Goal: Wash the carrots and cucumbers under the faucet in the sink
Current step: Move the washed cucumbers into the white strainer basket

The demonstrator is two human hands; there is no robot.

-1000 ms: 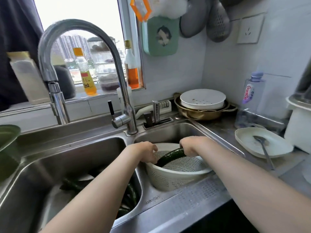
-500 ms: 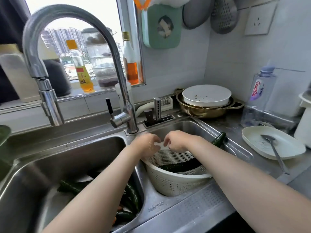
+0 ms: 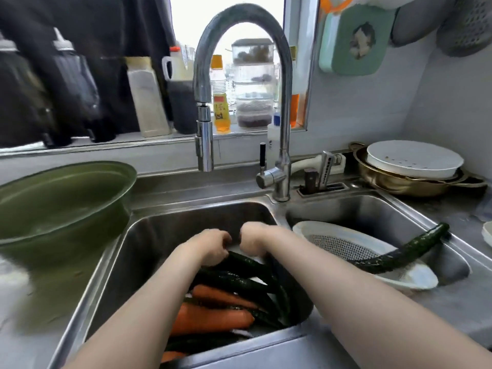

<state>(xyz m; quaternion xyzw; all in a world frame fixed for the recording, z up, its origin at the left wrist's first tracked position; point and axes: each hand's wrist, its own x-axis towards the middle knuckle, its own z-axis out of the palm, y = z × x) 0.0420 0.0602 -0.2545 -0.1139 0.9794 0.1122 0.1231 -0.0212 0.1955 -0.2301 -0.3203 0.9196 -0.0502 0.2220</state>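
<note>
Two hands are down in the sink (image 3: pixel 165 230), in the basin under the faucet (image 3: pixel 205 145), close together. Furthest left of the faucet, the green basin (image 3: pixel 61 198) stands just beside the sink's edge. A careless swing of my left elbow could knock it.

Below the spout, my left hand (image 3: pixel 210 249) curls over the far end of the top cucumber (image 3: pixel 247 262) and grips it. Just right of it, still under the faucet's arch, my right hand (image 3: pixel 251 242) has its fingers bent downward too. I cannot tell whether it holds that cucumber or only rests against it.

No stream shows at the spout, so rubbing now would be wiping rather than washing. I judge the lever at the faucet's base wants opening first. If I open it hard, water could bounce off the pile and spray me.

Below the faucet and nearer to me, the other cucumbers (image 3: pixel 239 282) and the carrots (image 3: pixel 213 318) lie heaped and crossed. Dragging one long piece out could pull its neighbours along, and wet skin may slip through a loose grip.

Right of the faucet, the colander (image 3: pixel 332 231) sits tilted in the second basin. A lone cucumber (image 3: pixel 399 255) lies across it, its tip reaching out over the sink's rim. It looks poorly balanced. A bump to the colander, or another piece dropped in, could roll it out onto the counter.
</note>
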